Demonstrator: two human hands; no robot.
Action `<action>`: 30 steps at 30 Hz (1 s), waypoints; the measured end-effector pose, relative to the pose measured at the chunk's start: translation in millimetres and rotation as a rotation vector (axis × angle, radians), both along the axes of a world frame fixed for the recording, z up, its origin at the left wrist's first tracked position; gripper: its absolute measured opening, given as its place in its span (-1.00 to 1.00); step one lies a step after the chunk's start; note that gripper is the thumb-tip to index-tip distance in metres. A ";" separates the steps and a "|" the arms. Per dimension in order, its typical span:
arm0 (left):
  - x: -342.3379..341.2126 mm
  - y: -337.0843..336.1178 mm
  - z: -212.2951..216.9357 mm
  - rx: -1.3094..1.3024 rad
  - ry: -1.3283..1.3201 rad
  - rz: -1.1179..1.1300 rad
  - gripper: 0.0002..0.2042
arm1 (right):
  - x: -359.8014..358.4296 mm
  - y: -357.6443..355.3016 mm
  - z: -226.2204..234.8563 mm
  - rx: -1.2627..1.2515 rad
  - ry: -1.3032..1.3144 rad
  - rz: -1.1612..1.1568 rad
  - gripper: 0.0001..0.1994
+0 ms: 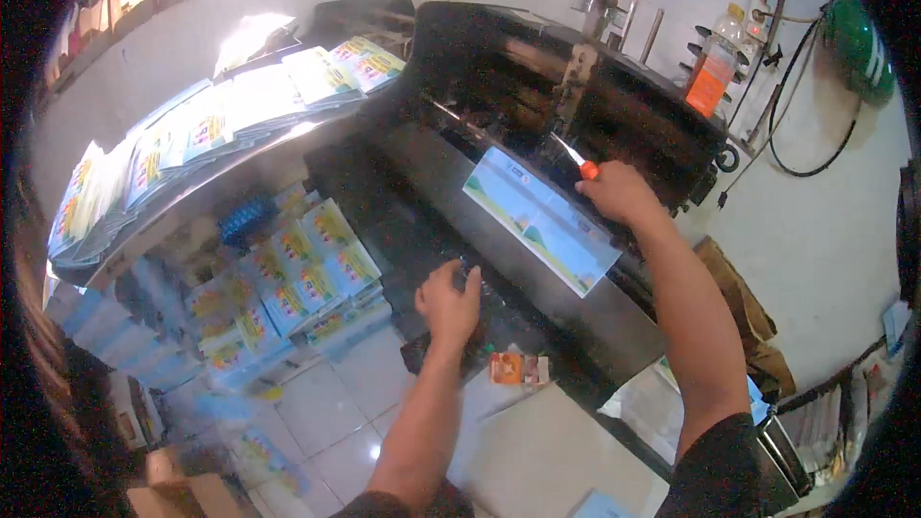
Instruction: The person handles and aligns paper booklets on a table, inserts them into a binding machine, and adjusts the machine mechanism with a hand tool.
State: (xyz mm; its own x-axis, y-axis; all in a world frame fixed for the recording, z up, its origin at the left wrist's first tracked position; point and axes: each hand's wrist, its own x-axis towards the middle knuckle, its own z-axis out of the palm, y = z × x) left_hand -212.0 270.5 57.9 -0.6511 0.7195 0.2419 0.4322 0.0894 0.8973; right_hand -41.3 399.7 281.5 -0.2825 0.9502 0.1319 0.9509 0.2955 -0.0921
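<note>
One sheet [540, 221] lies on the machine's ledge [427, 165]. Our right hand [622, 194] clasps the orange-handled tool [588, 170] beside it; our left hand [449, 305], thumb and fingers parted, seems empty. Should our wrist turn carelessly, the tool's tip could scratch the unheld sheet.

Print is carried by the blue sheet [540, 221] and by the booklets [312, 286] stacked at left, but no wording can be read.
</note>
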 end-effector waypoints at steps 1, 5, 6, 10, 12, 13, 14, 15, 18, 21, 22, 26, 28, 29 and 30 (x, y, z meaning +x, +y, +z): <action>2.8 4.2 -6.3 -0.067 -0.042 0.023 -0.60 | -3.0 -3.2 -1.6 -0.003 -0.012 -0.015 -0.54; 9.2 17.5 -36.8 -0.107 -0.059 0.050 -0.62 | -4.8 8.3 -4.9 0.015 -0.094 -0.041 -0.53; 11.8 18.2 -33.6 -0.059 0.070 0.083 -0.62 | -5.1 8.6 -4.2 0.017 -0.063 -0.042 -0.53; 13.1 23.5 -43.2 -0.106 0.110 0.091 -0.64 | -1.6 17.8 -12.3 0.048 -0.042 0.080 -0.51; 11.2 24.8 -43.1 -0.112 0.103 0.091 -0.64 | -2.1 25.5 -18.3 0.049 -0.041 0.078 -0.51; 10.3 25.1 -42.7 -0.115 0.096 0.092 -0.64 | -2.7 27.8 -20.4 0.054 -0.040 0.077 -0.51; 9.9 25.5 -41.9 -0.115 0.097 0.092 -0.64 | -2.6 27.5 -22.3 0.053 -0.039 0.078 -0.51; 8.1 24.9 -40.9 -0.114 0.080 0.084 -0.64 | -4.9 24.7 -23.9 0.086 -0.023 0.075 -0.52; 7.2 26.0 -43.5 -0.114 0.107 0.121 -0.65 | -2.8 16.0 -21.9 0.121 -0.026 0.088 -0.53; 5.2 24.8 -43.7 -0.128 0.122 0.146 -0.65 | 2.6 12.0 -22.0 0.148 -0.052 0.078 -0.54; 5.8 24.4 -42.7 -0.140 0.096 0.122 -0.63 | 4.7 11.6 -22.1 0.175 -0.056 0.048 -0.54; 10.3 24.4 -40.5 -0.158 0.175 0.153 -0.56 | 2.6 24.0 -20.2 0.112 -0.049 0.094 -0.54; 8.7 24.2 -41.7 -0.181 0.189 0.164 -0.54 | -8.7 17.8 -14.3 0.096 -0.101 0.008 -0.55; 8.0 23.1 -42.9 -0.186 0.188 0.167 -0.54 | -10.0 17.1 -16.8 0.092 -0.102 0.011 -0.55; 7.3 23.0 -42.4 -0.192 0.191 0.163 -0.53 | -10.5 15.6 -17.5 0.137 -0.123 0.028 -0.56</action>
